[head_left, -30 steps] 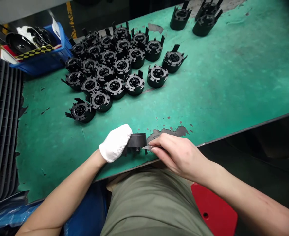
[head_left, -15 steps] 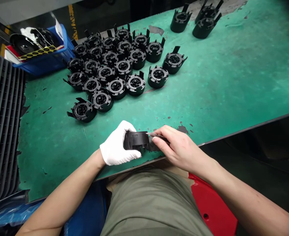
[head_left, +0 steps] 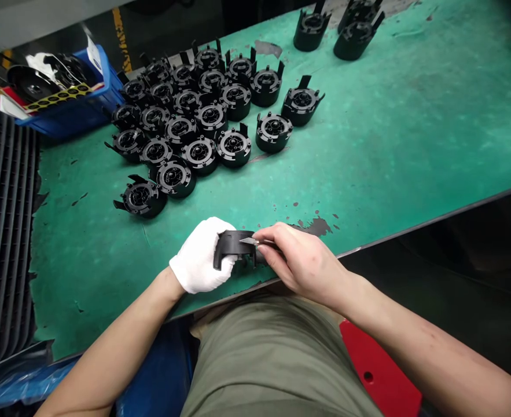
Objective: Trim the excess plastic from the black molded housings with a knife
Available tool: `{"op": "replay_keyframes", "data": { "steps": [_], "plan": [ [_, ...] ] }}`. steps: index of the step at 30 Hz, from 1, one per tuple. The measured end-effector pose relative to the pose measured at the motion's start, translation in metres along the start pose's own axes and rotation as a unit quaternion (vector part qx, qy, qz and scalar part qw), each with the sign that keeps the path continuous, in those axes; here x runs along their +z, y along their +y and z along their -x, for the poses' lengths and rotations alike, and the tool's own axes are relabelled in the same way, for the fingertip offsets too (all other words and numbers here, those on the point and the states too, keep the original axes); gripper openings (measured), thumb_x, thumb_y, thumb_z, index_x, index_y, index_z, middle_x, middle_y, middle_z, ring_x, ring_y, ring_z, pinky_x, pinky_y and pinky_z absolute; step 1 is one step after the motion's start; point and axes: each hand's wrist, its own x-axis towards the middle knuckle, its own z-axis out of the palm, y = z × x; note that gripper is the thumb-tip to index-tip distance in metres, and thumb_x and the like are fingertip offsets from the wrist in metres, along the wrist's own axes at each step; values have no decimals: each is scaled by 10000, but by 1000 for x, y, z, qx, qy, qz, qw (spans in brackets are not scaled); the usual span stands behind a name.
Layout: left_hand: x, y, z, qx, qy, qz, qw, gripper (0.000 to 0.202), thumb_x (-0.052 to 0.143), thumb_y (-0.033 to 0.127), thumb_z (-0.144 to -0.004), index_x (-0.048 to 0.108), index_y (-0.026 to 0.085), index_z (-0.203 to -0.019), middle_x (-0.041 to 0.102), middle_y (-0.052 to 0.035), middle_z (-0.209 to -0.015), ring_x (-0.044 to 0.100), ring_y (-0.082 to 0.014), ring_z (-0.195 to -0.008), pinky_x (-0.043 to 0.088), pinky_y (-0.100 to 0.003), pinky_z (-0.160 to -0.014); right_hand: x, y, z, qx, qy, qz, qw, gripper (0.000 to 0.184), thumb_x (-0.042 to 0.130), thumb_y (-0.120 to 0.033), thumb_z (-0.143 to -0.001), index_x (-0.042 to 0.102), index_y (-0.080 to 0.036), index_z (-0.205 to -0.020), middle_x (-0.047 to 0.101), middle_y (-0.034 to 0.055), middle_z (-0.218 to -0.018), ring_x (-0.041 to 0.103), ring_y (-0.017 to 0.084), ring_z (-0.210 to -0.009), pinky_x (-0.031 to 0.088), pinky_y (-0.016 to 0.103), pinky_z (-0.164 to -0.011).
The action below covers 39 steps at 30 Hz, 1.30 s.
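- L hand (head_left: 201, 258), ×1, white glove: clamped round L side of ring part; some fingers hidden behind it.
- Ring part (head_left: 233, 243), blk, ×1: betw. the hands, nr front edge of table; rim up, prongs down.
- R hand (head_left: 302, 260), ×1, bare: thumb & fingers pinched on blade; apart from L hand, just beside it.
- Blade (head_left: 249, 240), ×1, pointed, metal: tip twd L, in front of ring part's wall; contact can't tell.
- Table (head_left: 389, 156), grn top, worn dk patches.
- Main group of blk parts (head_left: 212, 119), qty many: prongs up, close-packed, L-centre, beyond hands.
- Far trio (head_left: 309, 37), same type, ×3: top R, well apart from main group.
- Bin (head_left: 73, 119), blue, ×1: far L; holds misc. items incl. yel. strip (head_left: 59, 97) w/ dk circles.
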Motion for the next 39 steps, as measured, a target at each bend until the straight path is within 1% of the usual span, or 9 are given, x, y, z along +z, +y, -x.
{"op": "replay_keyframes", "data": {
  "steps": [8, 13, 19, 25, 30, 32, 34, 36, 39],
  "plan": [
    [3, -4, 5, -9, 7, 9, 1000, 316, 630, 231, -835, 544, 206, -1138, 651, -62, -997, 661, -243, -804, 556, -410, -747, -1, -3, -2, -43, -2, 75, 996, 137, 531, -221, -1157, 632, -162, -1228, 737, 69, -1006, 688, 184, -843, 530, 314, -716],
    [3, -3, 2, 3, 10, 10, 1000, 270, 616, 227, -854, 540, 216, -1113, 638, -49, -972, 651, -234, -795, 549, -394, -718, -4, -6, -2, -82, -3, 129, 988, 133, 548, -176, -1134, 667, -151, -1189, 685, 47, -893, 619, 182, -757, 458, 323, -628],
    [3, -4, 2, 5, 21, 25, 999, 294, 619, 245, -860, 549, 205, -1142, 652, -70, -1000, 668, -245, -841, 576, -412, -745, -9, -7, 2, -97, -28, 77, 992, 121, 553, -192, -1136, 658, -169, -1191, 721, 51, -926, 666, 182, -800, 494, 316, -672],
    [3, -6, 5, -21, 15, 55, 998, 348, 635, 226, -876, 571, 206, -1218, 668, -88, -1100, 702, -257, -945, 617, -424, -828, -9, 1, 6, -13, -8, 20, 1000, 138, 576, -220, -1135, 647, -177, -1245, 754, 77, -1040, 721, 193, -869, 549, 325, -755],
    [3, -8, 7, 34, 28, 74, 996, 474, 644, 217, -911, 542, 224, -1374, 656, -120, -1266, 690, -294, -1151, 629, -489, -1019, -4, 5, 4, 99, 6, -69, 993, 316, 626, -342, -1127, 626, -216, -1417, 766, 82, -1178, 746, 204, -968, 578, 333, -830],
    [3, -9, 8, 47, 22, 85, 995, 540, 632, 224, -938, 515, 237, -1465, 641, -137, -1357, 671, -315, -1245, 611, -531, -1092, 0, 3, 1, 139, -14, -134, 981, 243, 631, -368, -1124, 674, -236, -1323, 779, 47, -1121, 729, 184, -918, 557, 316, -799],
    [4, -11, 9, 31, 25, 110, 993, 584, 621, 245, -967, 489, 245, -1536, 615, -157, -1439, 652, -330, -1324, 591, -559, -1144, 6, -1, -2, 183, -25, -191, 964, 180, 630, -405, -1118, 701, -245, -1158, 749, 1, -961, 667, 161, -803, 514, 298, -725],
    [5, -14, 11, -2, 46, 158, 986, 592, 627, 300, -1005, 475, 245, -1574, 578, -177, -1512, 641, -339, -1382, 575, -567, -1182, 12, -5, -3, 226, -15, -232, 946, 232, 628, -466, -1111, 683, -247, -1057, 668, -29, -844, 577, 147, -727, 467, 291, -681],
    [7, -17, 11, -62, 81, 230, 968, 600, 649, 461, -1054, 471, 251, -1588, 554, -187, -1557, 652, -343, -1402, 577, -558, -1192, 18, -8, -2, 261, -5, -275, 925, 318, 613, -548, -1104, 652, -246, -1012, 582, -41, -811, 505, 144, -728, 432, 288, -682]
  ]
}}
